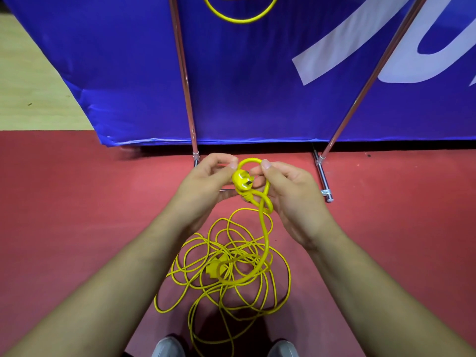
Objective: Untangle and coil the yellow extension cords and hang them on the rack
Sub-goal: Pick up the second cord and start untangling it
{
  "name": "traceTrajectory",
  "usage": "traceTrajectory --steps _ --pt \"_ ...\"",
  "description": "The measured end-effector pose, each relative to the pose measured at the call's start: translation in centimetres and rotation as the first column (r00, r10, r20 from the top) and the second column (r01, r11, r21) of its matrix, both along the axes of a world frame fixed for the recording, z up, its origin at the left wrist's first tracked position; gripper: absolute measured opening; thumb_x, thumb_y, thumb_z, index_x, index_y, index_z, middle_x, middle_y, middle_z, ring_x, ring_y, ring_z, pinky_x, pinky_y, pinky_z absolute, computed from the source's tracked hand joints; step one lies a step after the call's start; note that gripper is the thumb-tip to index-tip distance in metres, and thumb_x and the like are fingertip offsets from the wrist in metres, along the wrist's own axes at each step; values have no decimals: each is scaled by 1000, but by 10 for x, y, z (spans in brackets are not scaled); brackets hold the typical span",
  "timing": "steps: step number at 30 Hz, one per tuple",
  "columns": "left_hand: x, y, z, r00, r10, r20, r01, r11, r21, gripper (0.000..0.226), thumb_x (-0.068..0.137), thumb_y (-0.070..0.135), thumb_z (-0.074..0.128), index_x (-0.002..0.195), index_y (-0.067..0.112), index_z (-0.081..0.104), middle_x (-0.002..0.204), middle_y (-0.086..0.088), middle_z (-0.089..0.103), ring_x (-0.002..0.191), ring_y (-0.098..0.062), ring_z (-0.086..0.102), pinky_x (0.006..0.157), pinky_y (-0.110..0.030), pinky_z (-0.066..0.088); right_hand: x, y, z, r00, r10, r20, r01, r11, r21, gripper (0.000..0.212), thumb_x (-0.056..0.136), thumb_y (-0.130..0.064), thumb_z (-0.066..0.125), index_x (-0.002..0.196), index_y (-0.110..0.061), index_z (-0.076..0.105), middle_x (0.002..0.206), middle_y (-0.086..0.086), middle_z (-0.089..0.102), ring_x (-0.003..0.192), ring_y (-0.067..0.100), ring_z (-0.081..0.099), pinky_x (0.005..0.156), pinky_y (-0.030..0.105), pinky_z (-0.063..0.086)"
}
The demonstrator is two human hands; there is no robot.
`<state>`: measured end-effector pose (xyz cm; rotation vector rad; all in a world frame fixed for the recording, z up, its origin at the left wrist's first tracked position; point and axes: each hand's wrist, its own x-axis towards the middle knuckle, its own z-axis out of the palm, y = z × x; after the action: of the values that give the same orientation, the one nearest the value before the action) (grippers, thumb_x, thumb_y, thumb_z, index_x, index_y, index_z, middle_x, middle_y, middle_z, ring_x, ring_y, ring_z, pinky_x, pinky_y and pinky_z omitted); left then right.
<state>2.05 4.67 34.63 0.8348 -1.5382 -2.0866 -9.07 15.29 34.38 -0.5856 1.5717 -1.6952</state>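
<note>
Yellow cord (266,228) is lifted at its plug (242,180) end between both hands, above the red floor (77,202). The rest lies below in a loose tangle (257,302) just ahead of the shoes (167,346). Left hand (208,179) has its thumb and curled fingers closed on the cord right beside the plug. Right hand (291,194) pinches the far side of a small loop (251,161) between thumb and forefinger, its other fingers curled behind the cord. Just under the plug the cord crosses itself in what looks like a loose knot (260,202).

The step in hand seems to be freeing this end. It would go best by widening the loop rather than pulling it tight, then passing the plug back through the crossing. After that, draw the cord up hand over hand and pause wherever a strand drags others with it. A bulky connector (213,270) sits in the middle of the tangle and could catch as loops slide past it.

For room, the rack's 2 poles (184,73) rise just beyond the hands in front of a blue banner (257,86). A foot bar (325,184) lies near the right hand, where trailing strands might snag. 1 coil (240,14) hangs at the top between the poles, so a path straight up looks open. Bare floor spreads to both sides for laying out slack.
</note>
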Motion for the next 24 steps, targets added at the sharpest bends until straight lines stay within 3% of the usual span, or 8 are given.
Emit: traceTrajectory --steps 3,5,8,11,13,17,20,24 --pt "3 0 0 980 -137 144 132 990 49 41 79 50 60 101 15 59 93 -3 67 80 -17 65 70 -34 56 -3 0 0 999 -50 -2 50 999 8 25 99 -24 52 87 -8 67 72 8 58 66 26 59 57 36 47" --pt "4 2 0 960 -236 151 247 968 -55 32 86 29 65 105 7 53 92 -10 68 73 -19 68 62 -30 57 -2 -1 1 998 -54 39 54 999 9 26 100 -24 50 85 -8 65 73 9 59 68 25 60 59 36 50" --pt "5 1 -2 987 -131 92 142 981 -131 12 91 5 60 99 5 51 85 -16 68 66 -20 70 63 -27 58 -2 -1 2 993 -100 64 99 995 26 28 101 -24 48 80 -10 61 75 8 60 73 25 62 67 40 53" --pt "5 -4 -2 1000 21 3 -21 999 -37 10 95 10 56 94 13 47 92 -22 70 82 -28 72 72 -31 58 -7 0 4 976 -212 43 208 974 92 28 102 -25 47 80 -11 59 81 8 61 73 24 65 67 35 54" --pt "5 -4 -1 998 45 -41 -42 996 73 11 96 14 54 93 17 44 99 -25 70 89 -34 71 75 -33 58 -9 1 3 951 -250 181 235 967 100 24 102 -21 48 85 -7 59 87 13 61 71 28 69 63 35 58" --pt "4 -2 1 999 47 6 -47 989 143 11 98 20 52 99 15 42 81 -18 72 66 -30 71 62 -29 58 -8 1 5 911 -179 372 184 983 22 17 102 -12 44 94 -2 56 90 17 63 72 31 72 64 37 58" --pt "3 -3 -3 987 25 158 -42 993 107 21 98 24 52 109 10 40 81 -17 71 50 -24 67 45 -25 51 -10 2 6 964 -133 231 137 991 0 20 103 -12 41 97 -9 59 79 6 67 67 18 67 64 29 53" --pt "5 -3 -4 971 -59 233 48 997 54 53 88 47 60 130 29 34 95 -15 70 49 -24 59 55 -30 45 -16 3 5 976 -117 184 123 992 -20 21 102 -11 41 105 -14 62 74 -1 67 73 16 60 67 28 46"
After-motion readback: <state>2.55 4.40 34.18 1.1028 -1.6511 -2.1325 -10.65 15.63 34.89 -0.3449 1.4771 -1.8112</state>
